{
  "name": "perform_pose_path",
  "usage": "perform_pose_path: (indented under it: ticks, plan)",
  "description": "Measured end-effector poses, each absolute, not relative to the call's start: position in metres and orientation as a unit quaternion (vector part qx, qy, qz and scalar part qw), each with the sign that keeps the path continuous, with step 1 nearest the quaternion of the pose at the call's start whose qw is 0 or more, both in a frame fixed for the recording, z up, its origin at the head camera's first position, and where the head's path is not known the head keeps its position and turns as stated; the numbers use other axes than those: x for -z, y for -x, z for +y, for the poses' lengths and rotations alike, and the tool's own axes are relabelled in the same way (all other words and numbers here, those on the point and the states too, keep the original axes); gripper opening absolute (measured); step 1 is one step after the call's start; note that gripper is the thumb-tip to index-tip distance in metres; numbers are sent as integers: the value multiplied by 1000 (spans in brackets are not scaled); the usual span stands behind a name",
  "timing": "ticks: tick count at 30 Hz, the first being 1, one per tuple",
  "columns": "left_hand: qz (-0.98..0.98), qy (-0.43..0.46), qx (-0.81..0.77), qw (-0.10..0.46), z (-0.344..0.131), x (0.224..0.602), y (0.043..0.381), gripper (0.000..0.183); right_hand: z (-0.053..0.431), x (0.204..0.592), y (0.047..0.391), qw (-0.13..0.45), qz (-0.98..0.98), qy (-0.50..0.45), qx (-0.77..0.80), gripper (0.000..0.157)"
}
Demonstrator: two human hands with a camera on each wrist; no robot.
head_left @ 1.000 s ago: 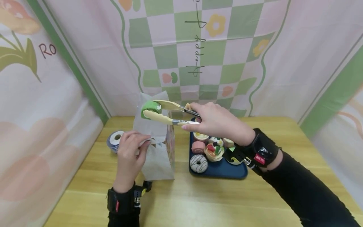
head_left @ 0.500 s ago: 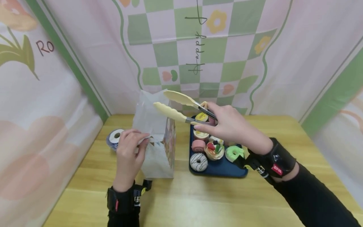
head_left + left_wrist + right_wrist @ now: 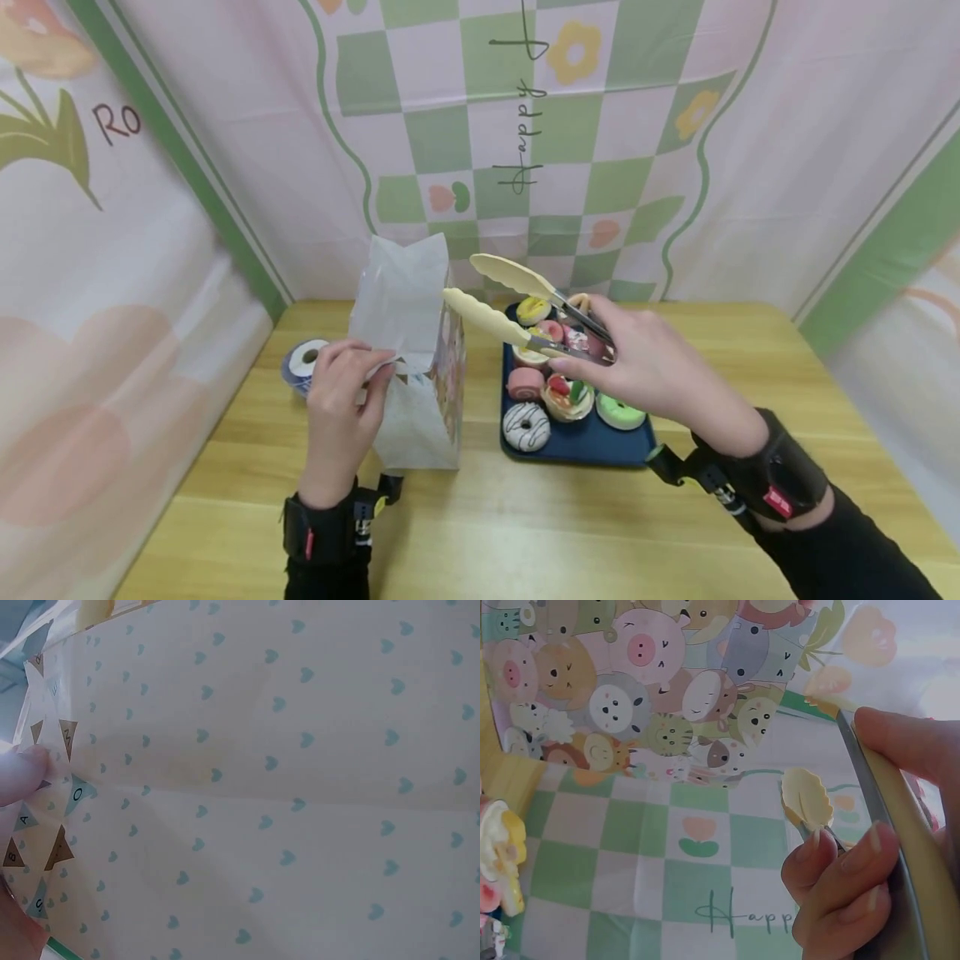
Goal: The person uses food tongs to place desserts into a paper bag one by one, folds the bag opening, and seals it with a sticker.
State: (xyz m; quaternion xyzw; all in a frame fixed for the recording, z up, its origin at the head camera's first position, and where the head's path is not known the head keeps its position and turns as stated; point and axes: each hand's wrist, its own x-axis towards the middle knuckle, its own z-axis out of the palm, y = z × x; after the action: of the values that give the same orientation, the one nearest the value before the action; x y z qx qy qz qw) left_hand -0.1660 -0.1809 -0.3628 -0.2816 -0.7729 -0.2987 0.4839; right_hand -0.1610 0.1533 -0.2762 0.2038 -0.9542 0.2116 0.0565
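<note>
My left hand (image 3: 347, 408) pinches the near rim of a standing paper bag (image 3: 416, 425). In the left wrist view the bag's pale side (image 3: 300, 847) with small teal hearts fills most of the picture. My right hand (image 3: 645, 358) grips a pair of cream-tipped tongs (image 3: 517, 308) by the handles, between the bag and the tray. The tongs' two tips stand apart with nothing between them. Cartoon animals cover the bag's printed face (image 3: 660, 697) in the right wrist view. What lies inside the bag is hidden.
A dark blue tray (image 3: 577, 452) to the right carries several toy-like pastries, among them a white striped donut (image 3: 527, 427), a green donut (image 3: 620, 412) and a fruit-topped cupcake (image 3: 567, 398). Left of the bag sits a ribbon roll (image 3: 305, 365). A checked curtain hangs behind the wooden table (image 3: 480, 533).
The green cake roll has left the tongs at the bag's mouth and is out of sight. My right hand has drawn the spread tongs rightward toward the tray; the left stays put.
</note>
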Motion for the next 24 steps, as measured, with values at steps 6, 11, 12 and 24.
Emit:
perform_pose_path:
  ticks: [6, 11, 12, 24]
  plan:
    - [-778, 276, 294, 482, -181, 363, 165, 9, 159, 293, 156, 37, -959, -173, -223, 58]
    - [-781, 275, 294, 477, -182, 364, 164, 10, 164, 306, 154, 34, -960, -165, -225, 49]
    - [-782, 275, 295, 475, -182, 364, 164, 10, 164, 309, 153, 33, -959, -165, -226, 48]
    - [-781, 270, 296, 478, -181, 364, 166, 9, 168, 341, 147, 34, -962, -149, -225, 45]
